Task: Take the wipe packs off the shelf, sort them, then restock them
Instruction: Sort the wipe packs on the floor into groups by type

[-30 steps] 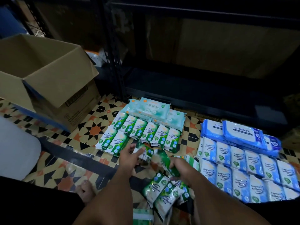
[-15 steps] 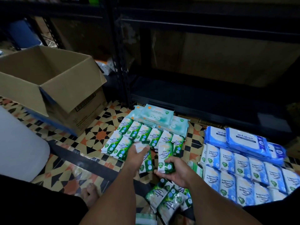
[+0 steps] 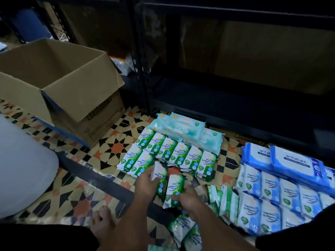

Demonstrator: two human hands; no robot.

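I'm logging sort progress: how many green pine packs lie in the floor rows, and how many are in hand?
Back row: 6
Front row: 2
In left hand, upper pack: 1
In right hand, lower pack: 1
Total: 10, leaving out the loose heap.

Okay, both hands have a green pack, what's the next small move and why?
Probably set the left hand's pack down beside the two packs of the short front green row; the back row holds six, and the right hand's pack can follow.
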